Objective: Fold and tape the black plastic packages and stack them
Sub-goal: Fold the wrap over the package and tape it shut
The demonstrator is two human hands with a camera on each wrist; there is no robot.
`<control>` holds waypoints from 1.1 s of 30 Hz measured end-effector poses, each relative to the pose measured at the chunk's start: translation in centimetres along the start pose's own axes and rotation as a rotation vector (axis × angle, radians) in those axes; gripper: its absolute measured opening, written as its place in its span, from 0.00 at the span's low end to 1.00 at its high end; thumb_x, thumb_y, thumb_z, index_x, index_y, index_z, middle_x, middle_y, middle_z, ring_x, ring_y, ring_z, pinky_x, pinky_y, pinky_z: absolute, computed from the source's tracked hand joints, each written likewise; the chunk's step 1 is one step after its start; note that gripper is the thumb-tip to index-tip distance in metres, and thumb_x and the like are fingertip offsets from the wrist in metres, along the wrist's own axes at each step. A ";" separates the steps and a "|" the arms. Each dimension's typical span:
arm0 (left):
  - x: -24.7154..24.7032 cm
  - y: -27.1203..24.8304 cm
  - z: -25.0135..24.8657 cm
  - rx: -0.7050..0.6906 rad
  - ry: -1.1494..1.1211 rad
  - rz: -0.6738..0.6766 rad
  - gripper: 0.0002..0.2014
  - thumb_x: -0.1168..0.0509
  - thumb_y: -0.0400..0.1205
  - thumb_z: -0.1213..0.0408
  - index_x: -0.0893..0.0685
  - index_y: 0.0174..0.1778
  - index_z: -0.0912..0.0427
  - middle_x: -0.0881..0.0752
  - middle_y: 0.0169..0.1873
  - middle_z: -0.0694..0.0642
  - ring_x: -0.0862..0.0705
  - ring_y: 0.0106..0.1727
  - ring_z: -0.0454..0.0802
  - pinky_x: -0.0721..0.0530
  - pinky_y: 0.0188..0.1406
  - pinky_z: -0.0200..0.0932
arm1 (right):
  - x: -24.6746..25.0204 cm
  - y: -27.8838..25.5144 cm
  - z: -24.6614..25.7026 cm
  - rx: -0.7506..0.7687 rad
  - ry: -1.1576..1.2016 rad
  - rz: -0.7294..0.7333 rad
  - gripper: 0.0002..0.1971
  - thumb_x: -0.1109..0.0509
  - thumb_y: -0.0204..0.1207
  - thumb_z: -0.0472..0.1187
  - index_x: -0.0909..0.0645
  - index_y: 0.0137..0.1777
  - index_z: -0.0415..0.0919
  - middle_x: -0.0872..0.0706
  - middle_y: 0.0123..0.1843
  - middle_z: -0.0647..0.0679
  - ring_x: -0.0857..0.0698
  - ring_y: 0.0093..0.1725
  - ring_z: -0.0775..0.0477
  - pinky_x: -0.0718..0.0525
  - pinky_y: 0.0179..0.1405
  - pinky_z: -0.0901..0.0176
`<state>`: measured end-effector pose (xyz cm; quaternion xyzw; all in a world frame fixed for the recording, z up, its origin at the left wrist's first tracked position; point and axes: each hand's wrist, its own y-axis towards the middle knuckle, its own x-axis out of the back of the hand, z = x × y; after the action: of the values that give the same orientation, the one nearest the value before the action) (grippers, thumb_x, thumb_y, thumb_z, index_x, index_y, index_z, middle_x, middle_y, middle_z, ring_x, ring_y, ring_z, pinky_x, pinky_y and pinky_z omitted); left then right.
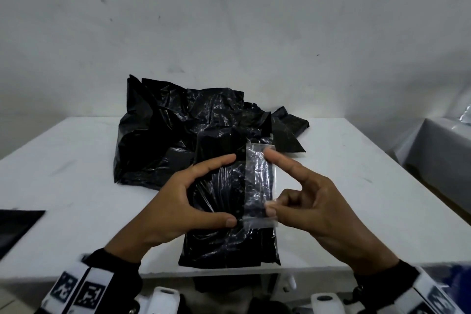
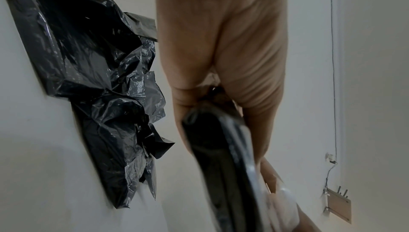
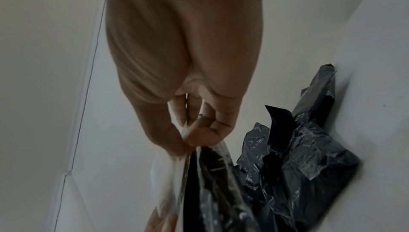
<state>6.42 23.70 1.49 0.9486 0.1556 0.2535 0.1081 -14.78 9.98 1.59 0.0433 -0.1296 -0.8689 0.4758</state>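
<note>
A folded black plastic package (image 1: 224,242) is held upright over the table's front edge. My left hand (image 1: 230,190) grips its left side between thumb and forefinger. A strip of clear tape (image 1: 260,173) runs lengthwise down the package's right part. My right hand (image 1: 269,182) pinches the strip's lower end, and its forefinger (image 1: 280,160) points at the upper end. In the left wrist view the package (image 2: 210,148) sits in the palm. The right wrist view shows the fingertips (image 3: 199,138) pinching the tape (image 3: 170,174) beside the package (image 3: 210,192).
A crumpled pile of black plastic bags (image 1: 173,130) lies at the back middle of the white table (image 1: 76,173), just behind the held package. A dark flat object (image 1: 15,227) sits at the table's left edge. A second white-covered surface (image 1: 446,150) stands to the right.
</note>
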 end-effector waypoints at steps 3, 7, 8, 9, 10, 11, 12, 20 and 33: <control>0.2 0.0 -0.1 -0.002 0.002 0.002 0.45 0.12 0.63 0.60 0.22 0.74 0.28 0.21 0.74 0.31 0.28 0.80 0.34 0.32 0.84 0.53 | -0.1 0.2 0.0 0.013 -0.034 -0.004 0.41 0.23 0.71 0.20 0.26 0.79 0.54 0.25 0.80 0.66 0.13 0.40 0.47 0.13 0.47 0.60; 0.3 -0.1 -0.1 -0.017 0.004 -0.003 0.45 0.12 0.63 0.61 0.21 0.74 0.31 0.20 0.73 0.30 0.27 0.78 0.32 0.31 0.81 0.42 | -0.3 0.3 -0.1 0.032 -0.097 -0.009 0.41 0.23 0.71 0.20 0.27 0.79 0.54 0.27 0.80 0.70 0.12 0.39 0.49 0.13 0.45 0.62; 0.3 -0.1 -0.1 -0.023 0.008 -0.003 0.45 0.12 0.63 0.62 0.21 0.75 0.33 0.20 0.73 0.30 0.27 0.78 0.31 0.30 0.79 0.36 | -0.4 0.3 -0.1 0.036 -0.120 -0.007 0.41 0.23 0.72 0.20 0.27 0.79 0.55 0.28 0.80 0.71 0.12 0.39 0.49 0.13 0.44 0.63; 0.3 -0.1 -0.1 -0.026 0.012 -0.004 0.45 0.13 0.63 0.62 0.21 0.75 0.35 0.20 0.73 0.30 0.27 0.78 0.31 0.29 0.77 0.31 | -0.4 0.3 -0.1 0.040 -0.142 -0.006 0.41 0.24 0.72 0.20 0.27 0.79 0.56 0.29 0.80 0.71 0.12 0.39 0.49 0.13 0.44 0.63; 0.3 -0.1 0.0 -0.028 0.017 -0.006 0.45 0.13 0.63 0.62 0.21 0.76 0.35 0.20 0.73 0.29 0.27 0.78 0.30 0.29 0.75 0.27 | -0.4 0.3 0.0 0.044 -0.161 -0.005 0.41 0.24 0.73 0.20 0.28 0.79 0.57 0.29 0.80 0.72 0.11 0.39 0.49 0.13 0.44 0.63; 0.2 -0.1 0.0 -0.031 0.021 -0.010 0.45 0.13 0.63 0.62 0.21 0.75 0.35 0.20 0.73 0.29 0.27 0.78 0.30 0.30 0.74 0.27 | -0.3 0.2 0.0 0.049 -0.183 -0.006 0.42 0.24 0.73 0.21 0.28 0.79 0.58 0.29 0.80 0.72 0.11 0.39 0.49 0.13 0.43 0.63; 0.2 -0.1 0.1 -0.032 0.022 -0.014 0.45 0.12 0.63 0.61 0.21 0.75 0.33 0.20 0.73 0.30 0.27 0.78 0.31 0.30 0.75 0.30 | -0.3 0.3 0.0 0.053 -0.208 -0.007 0.42 0.23 0.73 0.22 0.28 0.79 0.60 0.30 0.80 0.72 0.10 0.40 0.49 0.13 0.43 0.62; 0.1 0.2 0.0 -0.031 0.025 -0.047 0.45 0.12 0.63 0.59 0.22 0.74 0.28 0.20 0.74 0.32 0.27 0.80 0.36 0.30 0.83 0.54 | -0.8 0.6 -0.3 0.094 -0.343 -0.054 0.41 0.19 0.73 0.30 0.30 0.80 0.61 0.32 0.80 0.73 0.10 0.41 0.52 0.09 0.44 0.56; 0.3 0.6 -0.3 -0.044 -0.017 -0.069 0.45 0.12 0.63 0.61 0.21 0.75 0.31 0.20 0.75 0.37 0.24 0.78 0.39 0.26 0.81 0.55 | -1.0 0.9 -0.2 0.102 -0.510 -0.046 0.48 0.17 0.70 0.32 0.36 0.83 0.64 0.38 0.79 0.81 0.15 0.50 0.53 0.12 0.42 0.62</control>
<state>6.67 23.26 2.11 0.9422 0.1815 0.2451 0.1389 -13.41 10.35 1.63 -0.1505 -0.2881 -0.8545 0.4052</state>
